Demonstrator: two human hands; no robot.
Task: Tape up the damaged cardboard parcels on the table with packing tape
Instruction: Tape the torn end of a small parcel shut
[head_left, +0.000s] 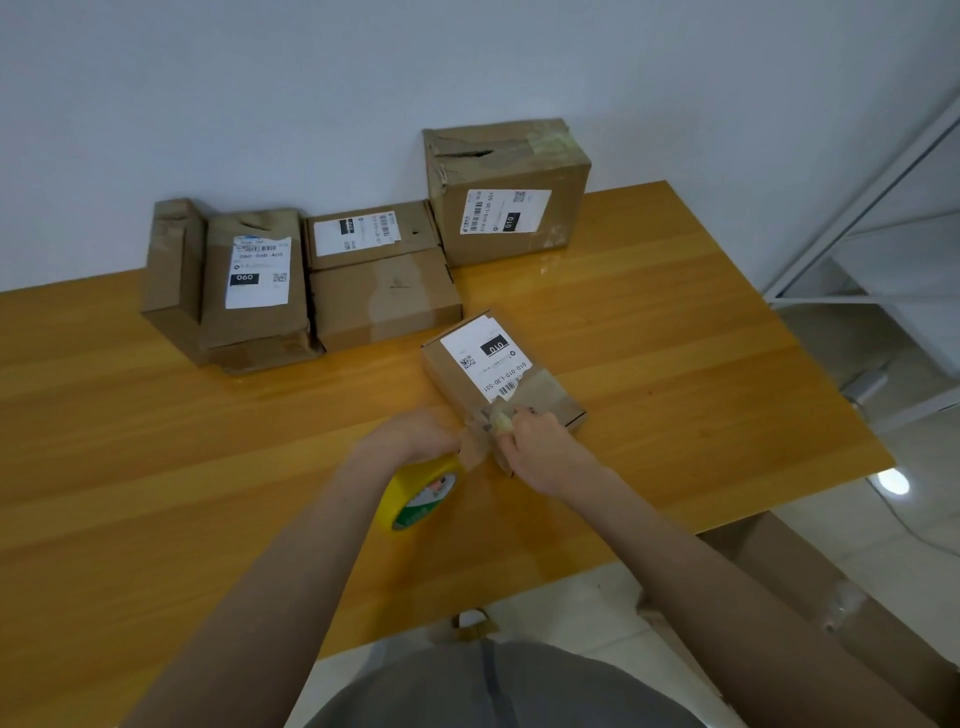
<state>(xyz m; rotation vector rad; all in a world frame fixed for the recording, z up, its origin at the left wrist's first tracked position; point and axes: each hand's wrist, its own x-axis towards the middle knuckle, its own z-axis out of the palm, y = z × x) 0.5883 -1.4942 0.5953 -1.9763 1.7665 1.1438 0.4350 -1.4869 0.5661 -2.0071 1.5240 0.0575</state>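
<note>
Head view: left hand (415, 435) grips yellow packing-tape roll (423, 493); right hand (543, 449) pinches tape strip (477, 451) against small brown cardboard parcel (457, 379) on wooden surface (208, 441).

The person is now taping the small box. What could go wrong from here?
The left hand holds the tape roll while only the right hand grips the small box at its near end; a hard pull may drag the box askew.
The short tape strip between roll and box may twist and wrinkle.
Tape reaches the label near its barcode; creases there could hurt scanning.
</note>
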